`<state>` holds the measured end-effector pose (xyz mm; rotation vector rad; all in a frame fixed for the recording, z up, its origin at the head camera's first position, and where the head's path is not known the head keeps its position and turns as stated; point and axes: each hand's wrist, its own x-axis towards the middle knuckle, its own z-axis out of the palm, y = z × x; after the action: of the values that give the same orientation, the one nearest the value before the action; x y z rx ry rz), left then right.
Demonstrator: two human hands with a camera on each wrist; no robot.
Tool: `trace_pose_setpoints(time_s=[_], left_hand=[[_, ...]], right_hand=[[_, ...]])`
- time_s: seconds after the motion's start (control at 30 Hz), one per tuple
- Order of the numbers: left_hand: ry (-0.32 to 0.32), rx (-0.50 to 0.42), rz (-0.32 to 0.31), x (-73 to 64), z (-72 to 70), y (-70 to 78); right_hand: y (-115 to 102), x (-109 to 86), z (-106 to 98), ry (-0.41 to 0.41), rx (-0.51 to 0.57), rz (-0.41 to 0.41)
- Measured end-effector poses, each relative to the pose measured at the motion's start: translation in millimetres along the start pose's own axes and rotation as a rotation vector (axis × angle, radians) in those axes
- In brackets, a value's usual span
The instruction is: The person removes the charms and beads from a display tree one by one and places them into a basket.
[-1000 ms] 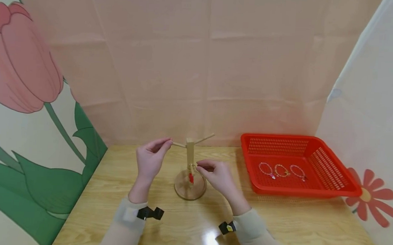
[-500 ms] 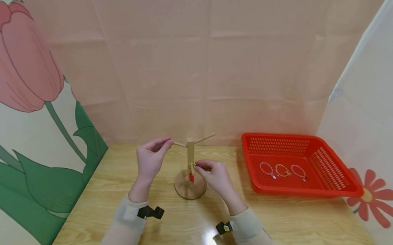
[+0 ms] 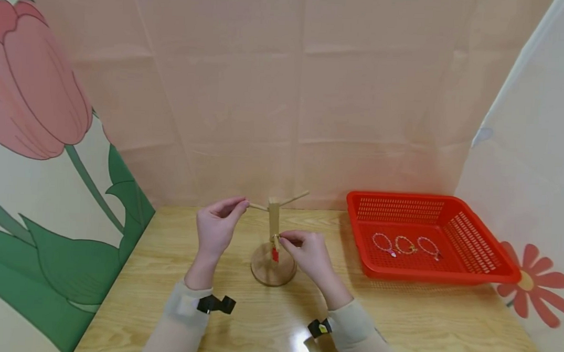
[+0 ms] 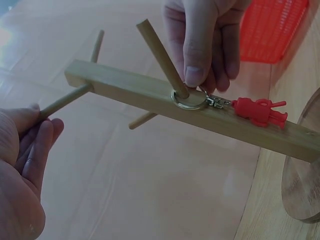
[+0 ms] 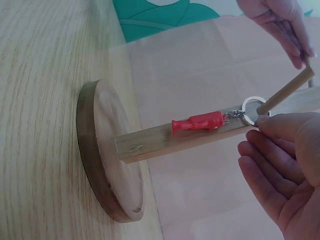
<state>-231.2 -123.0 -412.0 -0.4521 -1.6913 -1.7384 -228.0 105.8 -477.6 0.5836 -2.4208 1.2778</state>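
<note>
A wooden stand [image 3: 274, 220] with a round base and several thin pegs stands upright on the table. My left hand [image 3: 215, 228] pinches the end of an upper peg [image 4: 67, 101] between thumb and fingers. Around a lower peg [image 4: 162, 59], close against the post, sits the metal ring [image 5: 256, 111] of a keychain. Its red figure [image 4: 259, 111] hangs down along the post by a short chain. My right hand [image 3: 310, 253] pinches the ring's edge by thumb and fingertip; the fingertip contact is partly hidden behind the thumb.
A red plastic basket [image 3: 433, 277] stands to the right on the wooden table [image 3: 164, 276], with several beaded bracelets in it, one of them the yellowish bracelet [image 3: 404, 245]. A pink sheet [image 3: 285, 92] hangs behind, and printed panels flank the table.
My right hand has shifted slightly left, with the ring closer in against the post. The left hand stays on its peg.
</note>
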Motion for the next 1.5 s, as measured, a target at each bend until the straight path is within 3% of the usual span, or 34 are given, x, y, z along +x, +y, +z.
trace_pose_setpoints(time_s=[0.97,1.5], left_hand=[[0.006,-0.012,0.000,-0.6,1.2,-0.4],[-0.011,-0.009,0.005,-1.5,0.6,0.2]], right_hand=[[-6.2,-3.5,-7.5,-0.029,0.061,0.053],[-16.0,-6.3,-20.3,-0.024,0.080,-0.037]])
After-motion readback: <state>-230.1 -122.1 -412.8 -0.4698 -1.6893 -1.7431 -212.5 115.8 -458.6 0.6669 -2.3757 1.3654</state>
